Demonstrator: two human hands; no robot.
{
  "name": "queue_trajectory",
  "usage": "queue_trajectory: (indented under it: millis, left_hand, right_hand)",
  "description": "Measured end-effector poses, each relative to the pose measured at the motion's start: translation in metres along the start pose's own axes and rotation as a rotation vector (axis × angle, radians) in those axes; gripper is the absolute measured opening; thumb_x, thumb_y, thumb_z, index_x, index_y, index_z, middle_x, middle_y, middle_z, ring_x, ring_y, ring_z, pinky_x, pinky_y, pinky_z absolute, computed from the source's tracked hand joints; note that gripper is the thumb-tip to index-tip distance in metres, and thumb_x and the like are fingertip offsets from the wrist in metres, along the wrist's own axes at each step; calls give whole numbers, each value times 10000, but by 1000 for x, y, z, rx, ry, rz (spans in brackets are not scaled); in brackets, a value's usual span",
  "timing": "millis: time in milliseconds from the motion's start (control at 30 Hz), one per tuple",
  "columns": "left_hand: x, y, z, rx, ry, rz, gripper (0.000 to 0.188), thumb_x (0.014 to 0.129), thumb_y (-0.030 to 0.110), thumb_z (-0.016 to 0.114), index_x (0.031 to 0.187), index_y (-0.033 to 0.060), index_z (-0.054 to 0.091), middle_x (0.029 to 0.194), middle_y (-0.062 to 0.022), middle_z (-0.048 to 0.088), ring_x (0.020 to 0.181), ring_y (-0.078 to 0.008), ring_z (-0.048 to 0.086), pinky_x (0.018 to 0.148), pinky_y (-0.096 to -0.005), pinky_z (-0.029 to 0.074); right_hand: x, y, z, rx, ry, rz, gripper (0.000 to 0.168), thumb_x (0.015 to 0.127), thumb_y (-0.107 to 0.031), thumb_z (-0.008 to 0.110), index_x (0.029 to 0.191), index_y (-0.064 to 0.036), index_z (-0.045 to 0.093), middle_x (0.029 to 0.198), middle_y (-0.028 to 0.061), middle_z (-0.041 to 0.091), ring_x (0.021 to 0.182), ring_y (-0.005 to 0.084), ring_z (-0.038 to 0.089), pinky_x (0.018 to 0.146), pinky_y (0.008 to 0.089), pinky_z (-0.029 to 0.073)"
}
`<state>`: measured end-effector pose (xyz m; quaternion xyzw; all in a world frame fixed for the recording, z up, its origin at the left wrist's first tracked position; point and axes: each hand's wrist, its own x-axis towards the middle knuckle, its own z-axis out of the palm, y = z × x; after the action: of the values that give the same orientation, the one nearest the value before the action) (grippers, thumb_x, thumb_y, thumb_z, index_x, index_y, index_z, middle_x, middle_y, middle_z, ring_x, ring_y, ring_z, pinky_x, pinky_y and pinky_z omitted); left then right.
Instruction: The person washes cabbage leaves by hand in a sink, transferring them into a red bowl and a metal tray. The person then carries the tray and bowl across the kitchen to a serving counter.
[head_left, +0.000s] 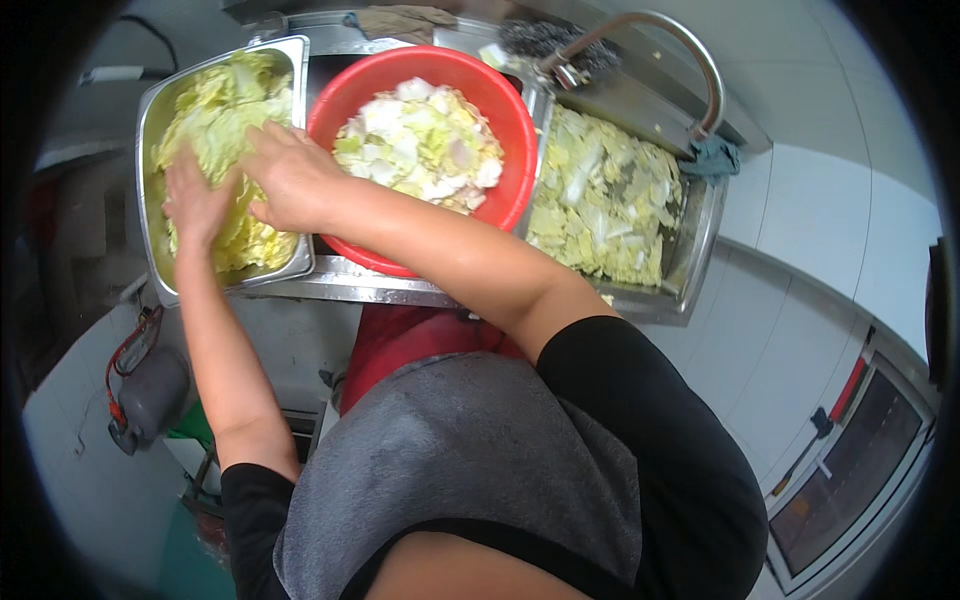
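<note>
A deep stainless steel pan (148, 180) at the left holds pale green and yellow napa cabbage leaves (232, 120). Both of my hands are over this cabbage, slightly blurred. My left hand (196, 201) lies on the leaves near the pan's left side, fingers spread. From the right, my right hand (294, 178) reaches across the pan's rim, its fingers apart on the leaves. I see nothing gripped in either hand. Beside the pan, under my right forearm, stands a red plastic basin (525, 161) of cut cabbage pieces (420, 142), many of them white.
More cut cabbage (600, 202) fills much of the sink basin (679, 262) at the right. A curved faucet (694, 56) arches over it. Cloths (405, 24) lie along the back edge, and a blue-green rag (712, 159) hangs at the sink's right corner.
</note>
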<state>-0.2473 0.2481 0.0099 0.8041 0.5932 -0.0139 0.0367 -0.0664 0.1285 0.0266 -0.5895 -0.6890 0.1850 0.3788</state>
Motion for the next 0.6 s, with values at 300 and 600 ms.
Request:
queue_trajectory:
  millis: [300, 600]
  left_hand:
    - [-28, 91, -50, -481, 321, 32, 938, 811, 514, 698, 1434, -76, 318, 1474, -254, 353, 1387, -329, 334, 1133, -445, 256]
    - [-134, 316, -19, -818, -53, 830, 359, 870, 49, 655, 1222, 56, 587, 1269, -145, 590, 1211, -283, 540, 1030, -386, 418]
  right_hand:
    - [-241, 164, -147, -147, 619, 959, 297, 854, -91, 630, 1126, -24, 532, 1111, 145, 561, 1048, 284, 554, 935, 412, 446]
    - [-333, 219, -159, -217, -142, 1250, 433, 913, -172, 583, 1332, -72, 537, 1181, 176, 648, 1097, 280, 617, 945, 404, 480]
